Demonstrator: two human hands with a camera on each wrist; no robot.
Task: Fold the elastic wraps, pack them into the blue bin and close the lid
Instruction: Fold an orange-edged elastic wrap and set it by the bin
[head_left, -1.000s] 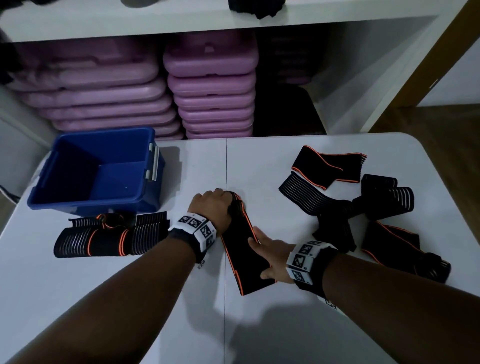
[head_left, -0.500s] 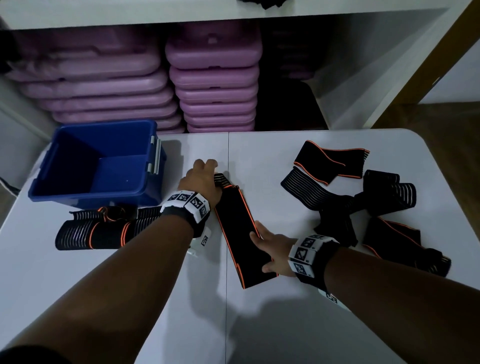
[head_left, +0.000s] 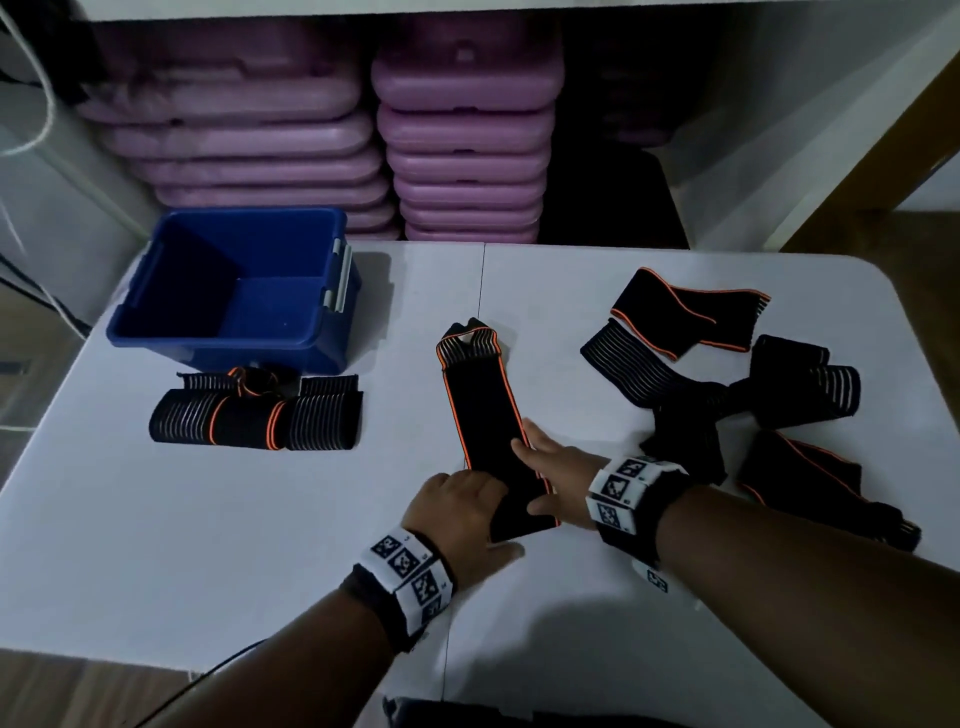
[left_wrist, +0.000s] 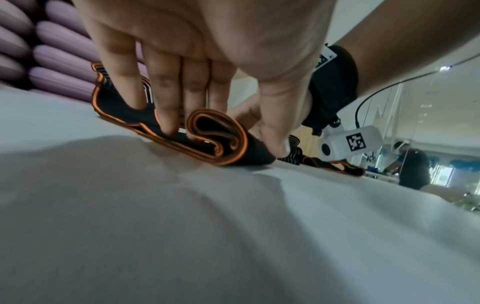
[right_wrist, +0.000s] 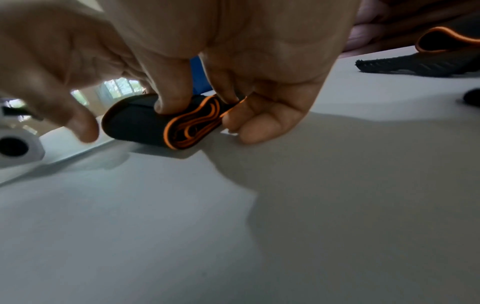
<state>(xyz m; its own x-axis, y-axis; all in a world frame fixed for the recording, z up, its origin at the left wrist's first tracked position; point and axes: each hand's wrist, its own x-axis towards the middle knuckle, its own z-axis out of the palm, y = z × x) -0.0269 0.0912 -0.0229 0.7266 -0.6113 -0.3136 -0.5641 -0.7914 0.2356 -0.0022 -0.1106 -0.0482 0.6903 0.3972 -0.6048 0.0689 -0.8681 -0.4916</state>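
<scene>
Both hands work the near end of 1 black, orange-edged wrap (head_left: 485, 410) lying lengthwise mid-table (head_left: 208, 519). The left hand (head_left: 460, 512) has its fingers on top and its thumb under the rolled near end, pinching it. The right hand (head_left: 558, 480) curls its fingers over the same roll from the other side, gripping it. The wrap's far end lies flat, pointing toward the shelf. The blue bin (head_left: 332, 343) stands open at the table's far left, well apart. Just in front of it lies a folded bundle (head_left: 254, 421). A loose pile (head_left: 727, 395) of wraps sprawls just beside the right wrist. Purple cases (head_left: 467, 156) are stacked behind the table.
</scene>
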